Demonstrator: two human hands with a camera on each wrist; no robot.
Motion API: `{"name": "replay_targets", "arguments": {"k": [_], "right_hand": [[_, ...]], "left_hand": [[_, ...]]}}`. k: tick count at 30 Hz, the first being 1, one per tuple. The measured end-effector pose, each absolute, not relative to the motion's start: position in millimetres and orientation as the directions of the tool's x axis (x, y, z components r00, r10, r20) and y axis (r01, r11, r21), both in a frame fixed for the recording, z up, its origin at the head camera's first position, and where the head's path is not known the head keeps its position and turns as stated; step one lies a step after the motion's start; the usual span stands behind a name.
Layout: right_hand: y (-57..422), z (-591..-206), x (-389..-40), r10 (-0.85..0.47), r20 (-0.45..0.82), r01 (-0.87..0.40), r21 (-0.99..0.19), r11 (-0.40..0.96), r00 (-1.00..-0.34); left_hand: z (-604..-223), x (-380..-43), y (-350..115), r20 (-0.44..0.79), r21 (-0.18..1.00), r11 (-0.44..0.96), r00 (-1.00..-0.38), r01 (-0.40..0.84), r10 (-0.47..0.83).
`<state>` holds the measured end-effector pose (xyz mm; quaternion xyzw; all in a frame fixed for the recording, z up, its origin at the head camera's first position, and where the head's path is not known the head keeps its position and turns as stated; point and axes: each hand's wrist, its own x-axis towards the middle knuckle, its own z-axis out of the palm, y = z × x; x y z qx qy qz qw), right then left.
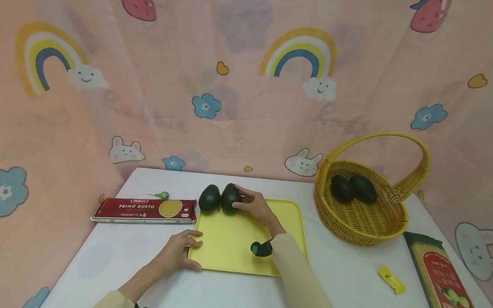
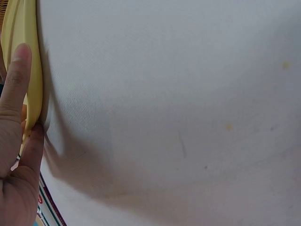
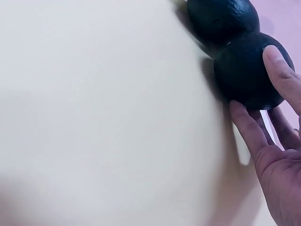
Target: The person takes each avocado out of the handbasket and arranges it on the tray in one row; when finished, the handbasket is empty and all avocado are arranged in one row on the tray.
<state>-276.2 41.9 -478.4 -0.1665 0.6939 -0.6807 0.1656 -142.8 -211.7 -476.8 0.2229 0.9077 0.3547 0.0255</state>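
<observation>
Two dark green avocados stand side by side at the back left of a yellow tray (image 1: 233, 249). My right hand (image 1: 254, 207) holds the right avocado (image 1: 229, 200), with thumb and fingers around its near right side. The left avocado (image 1: 209, 199) touches or nearly touches it; both also show in the right wrist view, the held avocado (image 3: 247, 70) nearer. My left hand (image 1: 180, 251) grips the tray's left edge near the front corner. In the left wrist view, fingers of that hand (image 2: 19, 141) lie against the tray's rim (image 2: 33, 70).
A red spaghetti pack (image 1: 146, 210) lies left of the tray, with a green-wrapped lollipop (image 1: 163, 195) behind it. To the right stands a yellow woven basket (image 1: 363, 233) with a tall handle and two avocados (image 1: 353, 188) inside. Nearer are a small yellow packet (image 1: 391, 279) and a green-and-red bag (image 1: 440, 272).
</observation>
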Motion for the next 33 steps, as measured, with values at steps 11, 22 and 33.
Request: {"name": "replay_targets", "arguments": {"k": [11,22,33], "right_hand": [[49.9,-473.7,-279.5,-0.438,-0.029,0.008,-0.999,0.05,-0.898],[58.9,-465.2,-277.6,-0.449,-0.055,0.045,-0.998,0.034,-0.892],[86.3,-459.3,-279.4,-0.455,-0.062,0.036,-0.997,0.067,-0.888]], "left_hand": [[-472.7,-142.5,-208.3,0.108,0.655,0.651,-0.9,0.384,0.422],[-476.9,-144.5,-208.3,0.114,0.649,0.657,-0.903,0.384,0.415],[-474.1,-142.6,-209.4,0.099,0.618,0.687,-0.905,0.381,0.413]]}}
